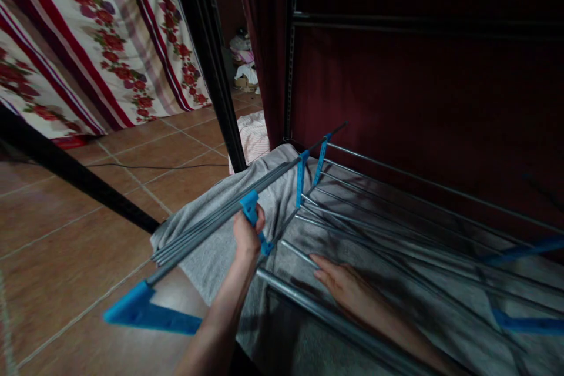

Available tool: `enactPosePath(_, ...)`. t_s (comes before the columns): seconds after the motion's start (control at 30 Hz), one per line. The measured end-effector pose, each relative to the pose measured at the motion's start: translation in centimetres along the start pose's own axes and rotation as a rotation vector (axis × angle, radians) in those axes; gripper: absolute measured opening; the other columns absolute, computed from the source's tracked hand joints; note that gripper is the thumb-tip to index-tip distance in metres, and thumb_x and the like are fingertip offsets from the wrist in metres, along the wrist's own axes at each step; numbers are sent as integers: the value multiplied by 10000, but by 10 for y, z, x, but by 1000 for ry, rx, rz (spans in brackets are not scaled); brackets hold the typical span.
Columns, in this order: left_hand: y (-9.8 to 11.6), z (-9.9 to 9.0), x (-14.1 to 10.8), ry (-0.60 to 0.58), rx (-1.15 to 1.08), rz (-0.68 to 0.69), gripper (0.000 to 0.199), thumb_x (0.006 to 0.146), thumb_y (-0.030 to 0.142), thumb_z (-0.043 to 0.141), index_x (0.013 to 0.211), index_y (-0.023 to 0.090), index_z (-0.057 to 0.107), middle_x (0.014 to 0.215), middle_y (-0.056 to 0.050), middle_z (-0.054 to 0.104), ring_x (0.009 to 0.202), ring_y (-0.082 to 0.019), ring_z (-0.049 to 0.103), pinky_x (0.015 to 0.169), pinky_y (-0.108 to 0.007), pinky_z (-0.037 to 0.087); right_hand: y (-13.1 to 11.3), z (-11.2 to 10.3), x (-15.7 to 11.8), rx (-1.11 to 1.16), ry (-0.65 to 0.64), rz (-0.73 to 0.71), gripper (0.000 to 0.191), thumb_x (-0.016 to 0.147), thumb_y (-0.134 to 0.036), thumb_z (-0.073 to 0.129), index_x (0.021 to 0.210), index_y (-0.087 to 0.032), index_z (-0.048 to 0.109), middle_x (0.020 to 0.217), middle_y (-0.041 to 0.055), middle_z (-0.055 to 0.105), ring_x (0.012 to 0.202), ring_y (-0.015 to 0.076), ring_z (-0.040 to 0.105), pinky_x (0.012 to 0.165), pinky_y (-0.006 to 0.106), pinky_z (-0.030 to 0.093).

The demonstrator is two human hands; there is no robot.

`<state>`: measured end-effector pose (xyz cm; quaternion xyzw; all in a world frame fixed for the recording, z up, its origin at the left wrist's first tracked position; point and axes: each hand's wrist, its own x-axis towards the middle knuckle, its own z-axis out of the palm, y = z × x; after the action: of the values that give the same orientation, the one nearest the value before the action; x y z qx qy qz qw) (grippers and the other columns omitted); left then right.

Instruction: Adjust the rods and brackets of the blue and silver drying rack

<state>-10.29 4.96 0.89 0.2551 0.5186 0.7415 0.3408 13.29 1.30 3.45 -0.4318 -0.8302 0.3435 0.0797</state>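
A partly assembled rack of grey metal rods (418,214) and blue plastic brackets lies on a grey cloth. My left hand (247,235) is closed around a blue bracket (249,202), below a bundle of thin rods (211,217). Pinched in the fingers of my right hand (337,279) is a metal rod (295,251), its free end pointing towards that bracket. A thicker tube (304,299) runs beneath my right forearm. Two more blue brackets (301,179) stand upright beyond my hands, and a larger blue end piece (145,311) is at the lower left.
The grey cloth (194,264) covers a surface framed by black metal posts (215,70). Dark red fabric (396,88) hangs behind it. On the left are a tiled floor (114,182), a flowered curtain (110,29) and a black cable (176,166). Piled cloths (245,64) lie farther back.
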Motion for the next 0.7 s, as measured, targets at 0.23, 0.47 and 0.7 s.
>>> enactPosePath(0.23,-4,16,-22,-82,-38,-12,684,899,737,381,472,210,472,397,2,338,399,-104,275,411,-271,253,-12,-7,3,1,-38,-4,430,1010,-387,355,1347,-257,588,906,54,725,865,211,696,707,267,456)
enactPosePath(0.47,0,20,-32,-136,-24,-116,739,900,770,335,528,181,582,512,-43,494,479,-127,424,463,-267,354,-20,-19,15,118,-15,-23,394,1002,-366,375,1253,-227,645,876,26,718,841,192,698,682,242,449)
enactPosePath(0.7,-1,23,-30,-159,17,-77,735,928,734,301,470,206,529,463,-41,444,460,-131,392,484,-286,361,-11,7,11,-79,108,-6,397,1016,-333,391,1355,-338,596,1135,21,750,1019,208,709,825,280,527)
